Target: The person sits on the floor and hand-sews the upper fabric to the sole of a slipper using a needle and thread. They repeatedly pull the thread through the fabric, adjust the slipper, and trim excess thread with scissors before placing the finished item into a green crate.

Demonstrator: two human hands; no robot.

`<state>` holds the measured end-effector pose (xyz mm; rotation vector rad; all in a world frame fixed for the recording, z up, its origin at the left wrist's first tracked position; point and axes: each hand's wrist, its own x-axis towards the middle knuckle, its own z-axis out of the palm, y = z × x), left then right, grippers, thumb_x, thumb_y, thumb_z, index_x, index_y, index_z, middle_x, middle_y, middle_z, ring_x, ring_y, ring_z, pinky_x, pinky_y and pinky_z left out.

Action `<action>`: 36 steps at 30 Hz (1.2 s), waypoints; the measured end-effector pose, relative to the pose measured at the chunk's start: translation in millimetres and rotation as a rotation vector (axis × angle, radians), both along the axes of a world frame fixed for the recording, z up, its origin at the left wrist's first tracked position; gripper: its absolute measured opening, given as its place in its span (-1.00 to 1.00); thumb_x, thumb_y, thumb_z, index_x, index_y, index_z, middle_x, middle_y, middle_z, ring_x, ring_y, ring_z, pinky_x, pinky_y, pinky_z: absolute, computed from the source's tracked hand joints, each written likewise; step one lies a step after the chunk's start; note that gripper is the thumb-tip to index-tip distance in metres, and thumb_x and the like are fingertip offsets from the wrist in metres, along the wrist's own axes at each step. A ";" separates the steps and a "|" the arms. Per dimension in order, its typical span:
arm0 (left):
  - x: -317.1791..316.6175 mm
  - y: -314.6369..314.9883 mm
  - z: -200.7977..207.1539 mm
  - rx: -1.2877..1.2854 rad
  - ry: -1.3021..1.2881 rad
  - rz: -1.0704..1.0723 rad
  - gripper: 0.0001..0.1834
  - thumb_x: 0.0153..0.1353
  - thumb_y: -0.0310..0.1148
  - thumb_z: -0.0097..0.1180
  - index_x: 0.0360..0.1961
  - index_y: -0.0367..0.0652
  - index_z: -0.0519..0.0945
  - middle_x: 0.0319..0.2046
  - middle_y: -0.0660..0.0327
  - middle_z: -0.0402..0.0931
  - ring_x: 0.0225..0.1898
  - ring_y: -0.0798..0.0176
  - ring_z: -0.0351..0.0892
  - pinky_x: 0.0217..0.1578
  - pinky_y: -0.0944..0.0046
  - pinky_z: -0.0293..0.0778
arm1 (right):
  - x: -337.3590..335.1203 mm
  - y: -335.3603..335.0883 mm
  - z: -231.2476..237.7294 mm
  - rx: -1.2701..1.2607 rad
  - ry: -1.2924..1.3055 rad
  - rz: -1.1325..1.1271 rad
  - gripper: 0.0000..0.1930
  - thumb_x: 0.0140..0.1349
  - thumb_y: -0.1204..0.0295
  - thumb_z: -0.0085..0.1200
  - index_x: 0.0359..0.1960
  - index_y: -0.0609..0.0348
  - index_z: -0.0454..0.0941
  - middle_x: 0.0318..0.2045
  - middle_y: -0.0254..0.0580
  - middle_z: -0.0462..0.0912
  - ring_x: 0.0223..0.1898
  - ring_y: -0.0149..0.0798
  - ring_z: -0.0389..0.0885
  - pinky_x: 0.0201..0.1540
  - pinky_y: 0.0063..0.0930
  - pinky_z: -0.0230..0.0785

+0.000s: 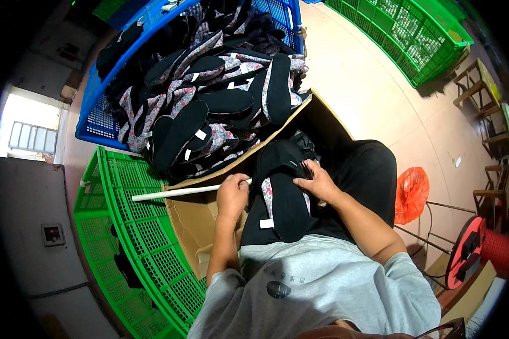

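Across my lap lies a slipper [291, 209] with a black sole, floral-patterned sides and a small white tag at its near end. My right hand [320, 183] grips its far part, thumb on the sole and fingers by the dark fabric. Beside it, my left hand [232, 198] is closed round a slim white rod [172, 192] that sticks out to the left. The rod's right end meets the slipper's edge; whether it goes inside is hidden. Beyond my hands is a large heap of similar slippers [226, 101], many with the black sole up and white tags showing.
An open cardboard box [189, 223] stands against my legs. Left of it are green plastic crates [138, 226]; a blue crate [116, 70] holds part of the heap. At right are an orange-red bag [412, 195], a red reel [463, 254], wooden stools [480, 93] and another green crate [387, 42].
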<state>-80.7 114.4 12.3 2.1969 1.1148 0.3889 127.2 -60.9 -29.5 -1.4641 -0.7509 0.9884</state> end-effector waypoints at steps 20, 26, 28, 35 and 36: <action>56.9 -74.0 21.1 -1.184 -0.847 0.070 -0.67 0.27 -0.46 0.16 0.05 -0.27 0.50 -0.10 0.15 0.62 -0.15 0.28 0.63 -0.04 0.27 0.54 | 7.4 -0.2 8.6 -0.118 0.634 -0.050 -0.71 0.18 0.44 0.31 -0.15 0.07 0.44 -0.36 -0.42 0.58 -0.43 -0.53 0.53 -0.51 -0.63 0.27; 58.2 -50.7 49.0 -0.937 -1.088 0.400 -0.76 0.40 -0.30 0.05 -0.04 -0.23 0.52 -0.16 0.18 0.61 -0.19 0.25 0.64 -0.10 0.22 0.57 | 2.8 1.4 8.2 -0.068 0.536 -0.095 -0.81 0.32 0.35 0.16 -0.13 0.06 0.44 -0.33 -0.34 0.61 -0.42 -0.49 0.56 -0.47 -0.63 0.30; 55.4 -43.2 45.1 -0.843 -1.142 0.446 -0.81 0.41 -0.31 0.06 -0.09 -0.19 0.52 -0.15 0.18 0.59 -0.15 0.25 0.61 -0.10 0.17 0.56 | 1.9 1.4 0.6 0.027 0.531 -0.094 -0.82 0.34 0.35 0.13 -0.11 0.07 0.44 -0.32 -0.35 0.59 -0.38 -0.48 0.56 -0.35 -0.59 0.37; 50.7 -37.8 44.3 -0.836 -1.061 0.638 -0.87 0.41 -0.35 0.04 -0.12 -0.13 0.42 -0.19 0.21 0.54 -0.21 0.28 0.57 -0.18 0.18 0.54 | 4.9 -2.6 8.2 0.006 0.309 -0.083 -0.76 0.36 0.36 0.12 -0.01 0.15 0.50 -0.22 -0.35 0.57 -0.23 -0.48 0.54 -0.16 -0.58 0.41; 51.2 -37.6 42.8 -0.842 -1.051 0.631 -0.88 0.41 -0.35 0.04 -0.13 -0.12 0.41 -0.20 0.22 0.54 -0.21 0.29 0.56 -0.19 0.20 0.53 | 5.4 -3.4 8.4 0.004 0.280 -0.081 -0.76 0.36 0.36 0.12 -0.01 0.16 0.51 -0.22 -0.37 0.57 -0.23 -0.49 0.53 -0.16 -0.59 0.40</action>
